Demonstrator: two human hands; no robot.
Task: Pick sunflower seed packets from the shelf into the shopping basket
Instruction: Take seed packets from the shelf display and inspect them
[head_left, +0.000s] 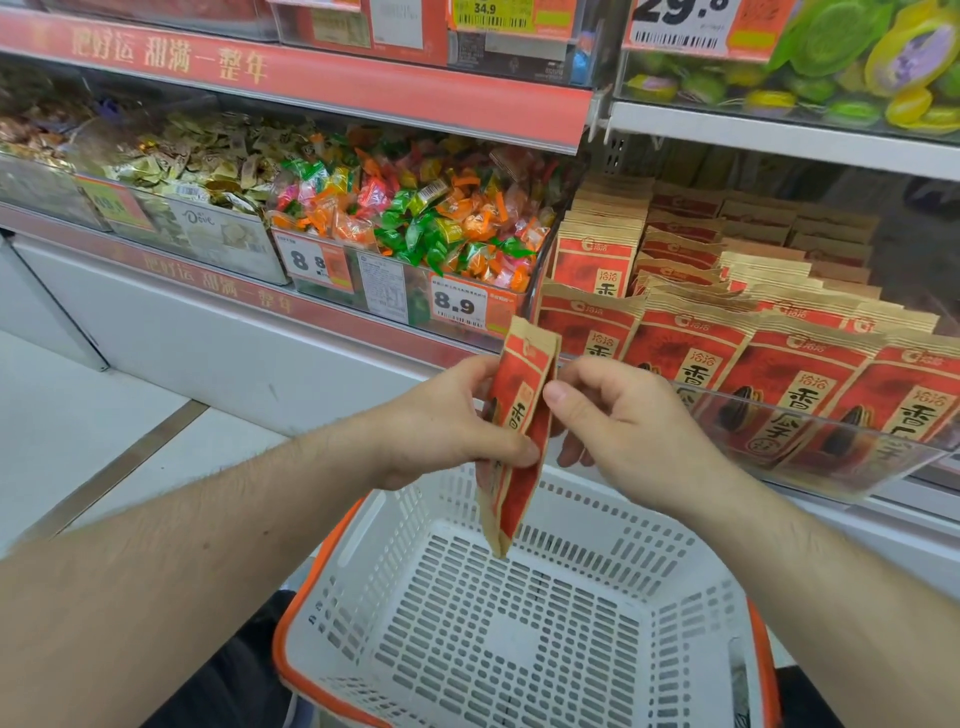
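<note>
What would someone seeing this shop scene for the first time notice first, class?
Centre frame, a red sunflower seed packet hangs upright above a white shopping basket, gripped by the left hand, with the right hand at its other edge. Rows of matching packets fill the shelf at right, and bright wrapped sweets heap in a bin behind.

Matt paper packet (519, 415); perforated plastic basket (519, 623)
</note>
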